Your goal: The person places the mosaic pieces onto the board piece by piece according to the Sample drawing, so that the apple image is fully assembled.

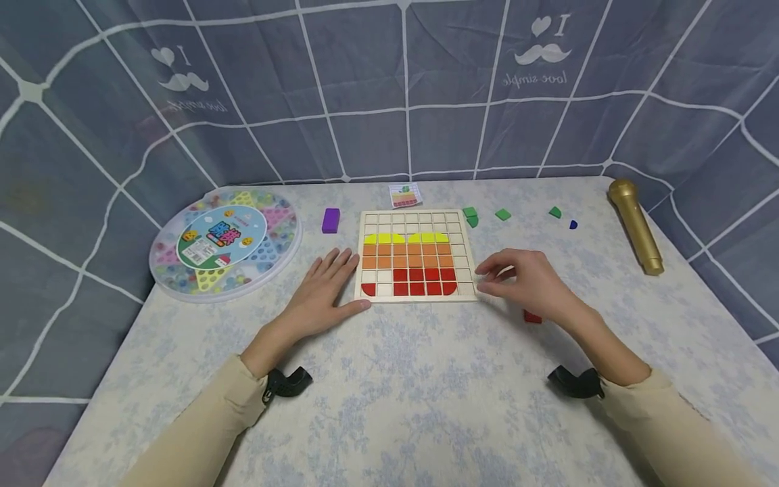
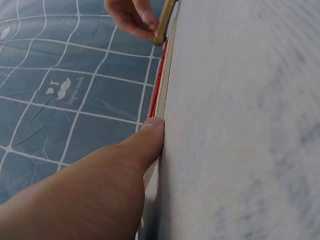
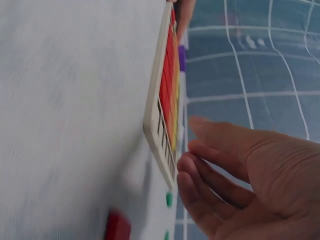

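Observation:
A wooden grid board [image 1: 465, 297] lies in the middle of the table, bearing rows of red, orange and yellow pieces; bare cells show at its lower left. My left hand [image 1: 322, 297] rests at the board's left edge, fingers straight, its thumb [image 2: 152, 130] touching the near rim in the left wrist view. Just off the board's right edge hovers my right hand [image 1: 520, 277], fingers loosely bent and thumb apart; I see nothing held in the right wrist view. Below it on the table sits a red block [image 1: 532, 316], blurred in the right wrist view.
Green pieces [image 1: 502, 214] and a small blue piece [image 1: 573, 224] lie right of the board. A gold microphone-shaped object [image 1: 635, 226] is at far right. Left stand a purple block [image 1: 331, 220] and a round bead box [image 1: 286, 250]. A pattern card [image 1: 405, 195] lies behind.

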A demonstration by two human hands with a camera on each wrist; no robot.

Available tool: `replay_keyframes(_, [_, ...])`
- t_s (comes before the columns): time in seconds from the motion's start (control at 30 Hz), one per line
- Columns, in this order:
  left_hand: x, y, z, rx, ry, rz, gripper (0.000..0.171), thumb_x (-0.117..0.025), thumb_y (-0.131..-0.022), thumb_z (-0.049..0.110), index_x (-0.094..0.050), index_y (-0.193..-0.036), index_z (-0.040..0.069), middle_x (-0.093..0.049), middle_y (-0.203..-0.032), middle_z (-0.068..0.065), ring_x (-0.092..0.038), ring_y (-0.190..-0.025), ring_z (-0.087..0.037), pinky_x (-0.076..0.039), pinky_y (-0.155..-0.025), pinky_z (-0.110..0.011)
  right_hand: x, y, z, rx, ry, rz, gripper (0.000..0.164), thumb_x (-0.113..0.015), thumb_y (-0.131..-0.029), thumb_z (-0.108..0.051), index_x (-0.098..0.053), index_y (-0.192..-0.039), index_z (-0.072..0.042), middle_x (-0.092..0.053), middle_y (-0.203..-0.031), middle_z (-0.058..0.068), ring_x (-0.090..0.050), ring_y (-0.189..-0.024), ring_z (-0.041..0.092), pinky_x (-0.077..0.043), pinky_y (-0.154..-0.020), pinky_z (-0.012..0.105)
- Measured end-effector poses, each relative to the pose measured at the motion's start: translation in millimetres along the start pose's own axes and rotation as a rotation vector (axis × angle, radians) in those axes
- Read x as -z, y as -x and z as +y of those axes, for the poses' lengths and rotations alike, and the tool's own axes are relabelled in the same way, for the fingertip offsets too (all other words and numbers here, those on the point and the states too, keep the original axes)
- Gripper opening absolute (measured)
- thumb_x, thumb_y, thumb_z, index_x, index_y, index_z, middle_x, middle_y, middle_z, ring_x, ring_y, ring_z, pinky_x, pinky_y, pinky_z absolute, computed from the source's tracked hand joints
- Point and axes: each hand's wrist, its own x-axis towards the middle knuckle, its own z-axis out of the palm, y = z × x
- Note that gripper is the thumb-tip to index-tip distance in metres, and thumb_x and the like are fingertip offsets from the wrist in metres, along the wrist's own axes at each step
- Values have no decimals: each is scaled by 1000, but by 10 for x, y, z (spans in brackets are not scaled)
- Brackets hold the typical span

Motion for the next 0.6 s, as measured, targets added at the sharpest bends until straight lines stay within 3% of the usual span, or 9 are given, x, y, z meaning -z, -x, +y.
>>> replay_keyframes(0.2, [-25, -1, 1, 7, 0, 4, 96, -68, -98, 53, -24, -168, 6, -19, -176, -17, -9, -165, -37, -4, -133, -58, 274, 245, 153, -43, 71, -93, 32, -90, -86, -24, -80, -113, -11, -77, -105, 2, -67, -94, 18, -64, -88, 39])
replay_keyframes(0.37, [-28, -4, 0, 7, -2, -7, 96, -68, -98, 54, -23, -168, 7, -18, -176, -16, -8, -165, -37, -4, -133, -58, 406, 418, 271, -57, 151, -169, 43, -96, -78, -30, -80, -114, -13, -75, -104, -1, -67, -92, 16, -61, -80, 33])
replay_keyframes(0.6, [-31, -9, -7, 14, -6, -12, 96, -68, -98, 55, -23, -169, 8, -17, -177, -15, -7, -165, -35, -3, -133, -58, 420, 468, 372, -15, 188, -207, 37, -96, -77, -16, -79, -109, -10, -74, -96, -4, -65, -85, 13, -62, -75, 29])
